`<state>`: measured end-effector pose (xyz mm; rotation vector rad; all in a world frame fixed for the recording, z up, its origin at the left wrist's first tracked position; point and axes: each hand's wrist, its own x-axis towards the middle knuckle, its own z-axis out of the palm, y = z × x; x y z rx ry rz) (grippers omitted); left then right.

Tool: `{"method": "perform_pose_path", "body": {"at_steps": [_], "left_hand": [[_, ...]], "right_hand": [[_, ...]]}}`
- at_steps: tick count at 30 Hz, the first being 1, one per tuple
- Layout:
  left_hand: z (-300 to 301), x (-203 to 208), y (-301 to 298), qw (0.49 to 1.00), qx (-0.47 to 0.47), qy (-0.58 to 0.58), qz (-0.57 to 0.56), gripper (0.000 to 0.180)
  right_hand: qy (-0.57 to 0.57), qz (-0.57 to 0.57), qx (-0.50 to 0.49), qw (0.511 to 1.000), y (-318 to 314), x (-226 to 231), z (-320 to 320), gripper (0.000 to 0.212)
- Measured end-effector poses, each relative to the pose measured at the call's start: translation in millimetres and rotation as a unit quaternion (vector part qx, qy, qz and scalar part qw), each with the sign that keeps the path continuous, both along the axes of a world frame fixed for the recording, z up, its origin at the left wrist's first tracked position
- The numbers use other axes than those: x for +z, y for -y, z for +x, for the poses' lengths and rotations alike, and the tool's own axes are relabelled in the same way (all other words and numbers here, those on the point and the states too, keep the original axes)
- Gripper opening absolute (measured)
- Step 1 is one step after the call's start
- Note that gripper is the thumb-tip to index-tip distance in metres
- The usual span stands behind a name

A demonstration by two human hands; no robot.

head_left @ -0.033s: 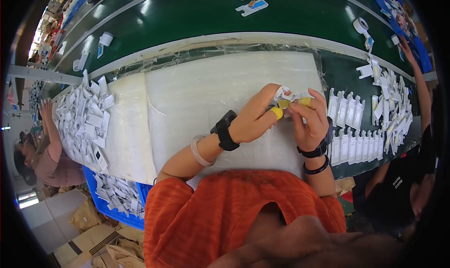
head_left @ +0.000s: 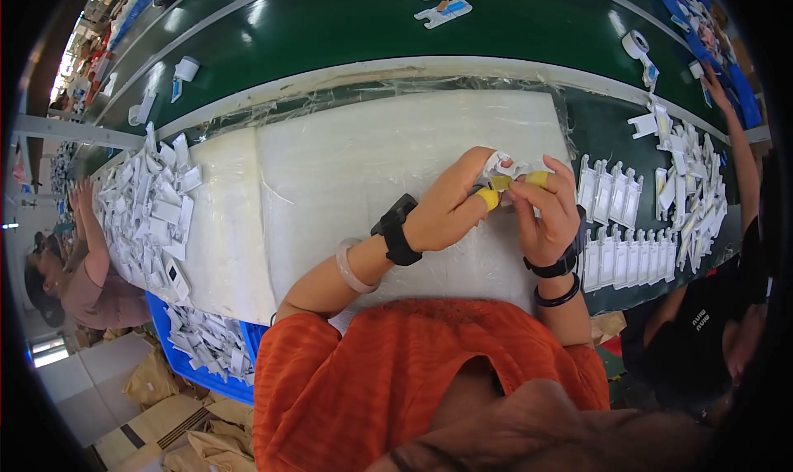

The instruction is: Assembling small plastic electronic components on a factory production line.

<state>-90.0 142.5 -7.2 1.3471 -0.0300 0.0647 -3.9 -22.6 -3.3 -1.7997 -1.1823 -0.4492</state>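
Note:
Over the padded table, my left hand [head_left: 450, 208] is closed round a small white plastic part [head_left: 499, 163]. My right hand [head_left: 545, 212] meets it from the right, thumb and fingers pinched together at the same part. Between the fingertips shows a small olive-yellow square [head_left: 500, 183], against the white part; whether it is stuck to it I cannot tell. Yellow covers sit on some fingertips of both hands. My fingers hide much of the part.
White padding [head_left: 372, 175] covers the table. Rows of white plastic frames [head_left: 628, 257] stand at right beside a loose pile [head_left: 698, 191]. Another pile [head_left: 153, 199] lies left, above a blue crate [head_left: 198, 373]. A green conveyor belt [head_left: 330, 38] carries tape rolls. People work at both sides.

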Motion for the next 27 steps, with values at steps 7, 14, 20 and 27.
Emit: {"method": "perform_pose_path", "body": {"at_steps": [7, 14, 20, 27], "left_hand": [[0, -2, 1, 1.000, 0.010, 0.005, 0.006, 0.036], [-1, 0, -2, 1.000, -0.019, 0.003, 0.021, 0.046], [-1, -1, 1, 1.000, 0.013, 0.011, 0.010, 0.036], [-1, 7, 1, 0.998, 0.023, 0.007, 0.049, 0.036]], "right_hand": [[0.001, -0.006, 0.005, 1.000, 0, 1, 0, 0.027], [0.004, -0.006, 0.007, 1.000, 0, -1, 0, 0.028], [0.013, -0.009, 0.004, 1.000, 0, 0, 1, 0.027], [0.015, -0.004, -0.011, 1.000, -1, -1, 0, 0.025]]}}
